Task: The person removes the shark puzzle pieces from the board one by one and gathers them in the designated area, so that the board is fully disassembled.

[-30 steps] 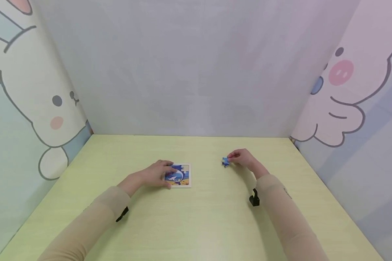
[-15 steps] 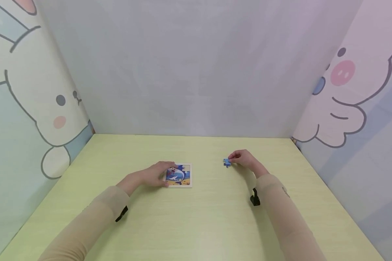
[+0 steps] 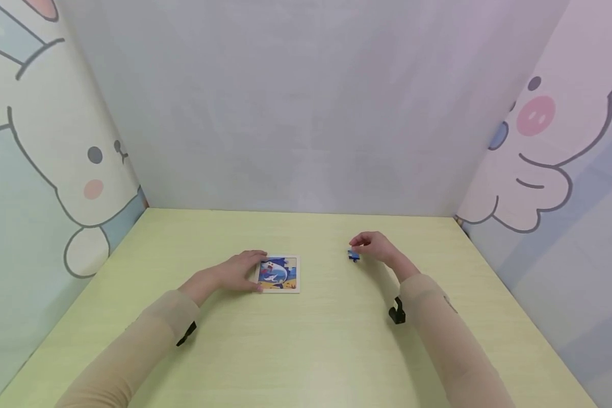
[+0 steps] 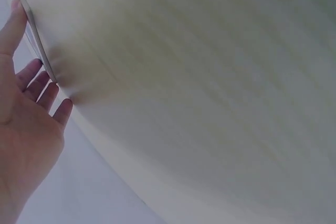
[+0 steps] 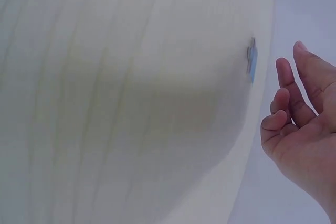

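A small square jigsaw puzzle with a white frame (image 3: 298, 277) lies on the table, with a blue and white dolphin in its picture. My left hand (image 3: 237, 273) rests at the frame's left side, thumb by the near corner and fingertips by the far one. In the left wrist view the thumb (image 4: 14, 19) touches the edge of the puzzle (image 4: 42, 45), seen nearly side-on. To the right of it, a blue puzzle piece (image 3: 354, 255) lies under my right hand (image 3: 374, 246). The right wrist view shows that piece (image 5: 252, 64) on the tabletop, apart from loosely bent fingers (image 5: 286, 74).
The pale yellow table (image 3: 306, 351) ends at a grey back wall (image 3: 306, 113). Side panels carry a cartoon rabbit (image 3: 66, 170) and a cartoon pig (image 3: 556, 141). Black wrist devices (image 3: 398, 311) hang below both sleeves.
My left fingers have drawn back from over the picture to the frame's left edge. My right fingers have let go of the blue puzzle piece and shifted slightly left, above it.
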A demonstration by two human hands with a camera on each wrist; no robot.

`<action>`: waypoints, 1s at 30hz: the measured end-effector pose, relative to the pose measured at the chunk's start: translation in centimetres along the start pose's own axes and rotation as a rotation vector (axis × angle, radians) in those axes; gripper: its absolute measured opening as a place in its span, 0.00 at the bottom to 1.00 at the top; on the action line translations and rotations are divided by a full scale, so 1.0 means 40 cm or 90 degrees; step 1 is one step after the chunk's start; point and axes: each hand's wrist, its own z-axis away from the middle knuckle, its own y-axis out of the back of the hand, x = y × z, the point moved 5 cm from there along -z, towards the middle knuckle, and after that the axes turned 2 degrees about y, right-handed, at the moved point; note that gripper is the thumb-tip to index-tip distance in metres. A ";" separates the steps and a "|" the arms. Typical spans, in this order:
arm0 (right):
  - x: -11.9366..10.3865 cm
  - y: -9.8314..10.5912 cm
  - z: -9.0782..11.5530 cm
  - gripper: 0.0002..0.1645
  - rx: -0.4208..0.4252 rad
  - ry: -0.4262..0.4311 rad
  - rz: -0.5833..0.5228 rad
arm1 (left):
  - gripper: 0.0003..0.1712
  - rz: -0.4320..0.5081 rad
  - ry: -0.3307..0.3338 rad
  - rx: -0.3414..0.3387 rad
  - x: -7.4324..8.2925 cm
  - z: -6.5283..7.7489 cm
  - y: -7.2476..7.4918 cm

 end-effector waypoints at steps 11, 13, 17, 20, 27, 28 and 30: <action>-0.107 -0.045 0.002 0.19 0.008 0.031 -0.036 | 0.49 0.020 0.001 0.007 -0.009 0.001 0.003; -0.122 -0.058 0.002 0.19 0.013 0.033 -0.038 | 0.49 0.013 0.003 0.003 -0.010 -0.001 0.001; -0.155 -0.086 0.001 0.19 0.025 0.032 -0.050 | 0.49 0.003 0.008 -0.003 -0.013 -0.003 -0.002; -0.180 -0.116 -0.003 0.20 0.021 0.032 -0.055 | 0.49 0.007 0.010 -0.003 -0.016 -0.003 -0.002; -0.208 -0.187 -0.022 0.19 0.004 0.031 -0.046 | 0.49 0.026 0.015 -0.006 -0.016 0.001 -0.004; -0.210 -0.196 -0.026 0.18 0.001 0.030 -0.041 | 0.48 0.028 0.016 -0.006 -0.015 0.001 -0.004; -0.212 -0.215 -0.032 0.17 -0.005 0.030 -0.033 | 0.48 0.030 0.015 -0.003 -0.015 0.002 -0.005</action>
